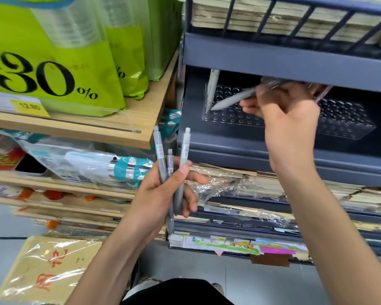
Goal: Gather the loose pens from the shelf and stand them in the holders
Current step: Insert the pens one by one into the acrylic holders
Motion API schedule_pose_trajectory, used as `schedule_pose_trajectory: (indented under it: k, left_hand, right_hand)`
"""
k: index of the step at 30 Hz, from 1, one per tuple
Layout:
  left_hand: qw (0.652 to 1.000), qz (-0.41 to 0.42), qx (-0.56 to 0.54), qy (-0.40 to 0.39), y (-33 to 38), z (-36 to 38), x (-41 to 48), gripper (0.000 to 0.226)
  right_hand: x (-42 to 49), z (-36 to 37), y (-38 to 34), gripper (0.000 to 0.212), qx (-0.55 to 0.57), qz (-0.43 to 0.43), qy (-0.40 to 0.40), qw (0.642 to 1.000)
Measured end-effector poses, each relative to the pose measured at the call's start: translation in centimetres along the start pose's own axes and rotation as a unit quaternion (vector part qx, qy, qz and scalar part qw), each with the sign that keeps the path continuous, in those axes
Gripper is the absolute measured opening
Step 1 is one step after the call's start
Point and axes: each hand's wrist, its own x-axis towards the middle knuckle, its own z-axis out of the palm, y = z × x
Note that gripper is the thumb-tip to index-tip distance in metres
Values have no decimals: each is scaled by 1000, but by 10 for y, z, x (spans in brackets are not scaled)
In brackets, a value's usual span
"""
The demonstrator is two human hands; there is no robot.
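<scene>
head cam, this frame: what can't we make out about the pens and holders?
- Head view: the right hand covers the middle of the clear holder; one piece or two cannot be told.
- The standing pen has its top cut off by the shelf front above.
- The grey pen in the right hand: rear end blurred, behind fingers.
- Labels on the three pens in the left hand: too small to read.

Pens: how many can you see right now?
5. Three pens in the left hand; one standing in the clear holder; one in the right hand. More may hide behind that hand.
</scene>
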Motion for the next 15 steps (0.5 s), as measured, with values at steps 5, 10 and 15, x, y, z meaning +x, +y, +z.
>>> schedule_pose_trajectory:
  k: [5,10,15]
  left_hand:
    - [1000,-4,-1,4,0,-7,-3,31]
    - [1000,-4,8,18,2,-12,-6,29]
    - [1000,-9,10,28,2,-13,-8,29]
  right_hand:
    - [16,13,10,4,-77,-49,8,996]
    - [28,27,19,23,-235,-55,-13,970]
    - [44,44,17,28,-335,-77,-31,938]
